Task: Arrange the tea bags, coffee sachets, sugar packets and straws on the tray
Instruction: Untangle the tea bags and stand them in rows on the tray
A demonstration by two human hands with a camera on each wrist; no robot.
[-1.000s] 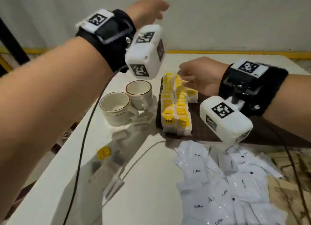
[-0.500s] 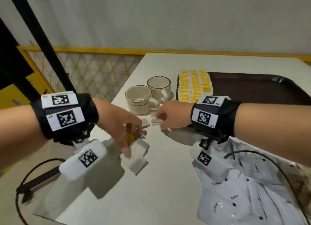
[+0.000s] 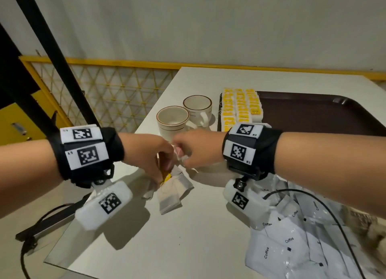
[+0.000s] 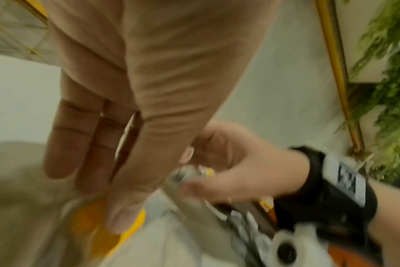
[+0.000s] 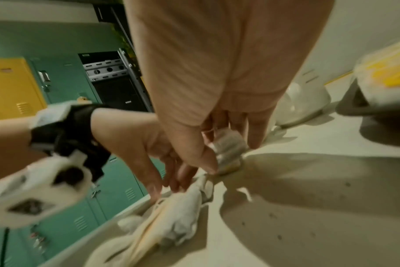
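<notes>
My right hand [image 3: 183, 155] pinches a small stack of tea bags [image 5: 228, 144] between thumb and fingers, just in front of the cups. Right beside it, my left hand [image 3: 165, 174] points its fingers down onto loose tea bags [image 3: 173, 193] on the white table. Its thumb and fingers close around a yellow tag [image 4: 135, 227]. Rows of yellow-tagged tea bags [image 3: 240, 109] fill the left end of the dark brown tray [image 3: 313, 111]. White coffee sachets [image 3: 290, 239] lie heaped at the front right. No straws or sugar packets are clearly visible.
Two cream cups [image 3: 173, 120] [image 3: 197, 107] stand left of the tray, just behind my hands. The table's left edge [image 3: 133, 136] runs close to my left wrist. A black cable [image 3: 325, 207] crosses the sachets. A black pole and yellow mesh railing stand at the left.
The right hand came off the tray to the table in front of the cups. The left hand dropped from high up onto the loose tea bags. Both hands now meet.
</notes>
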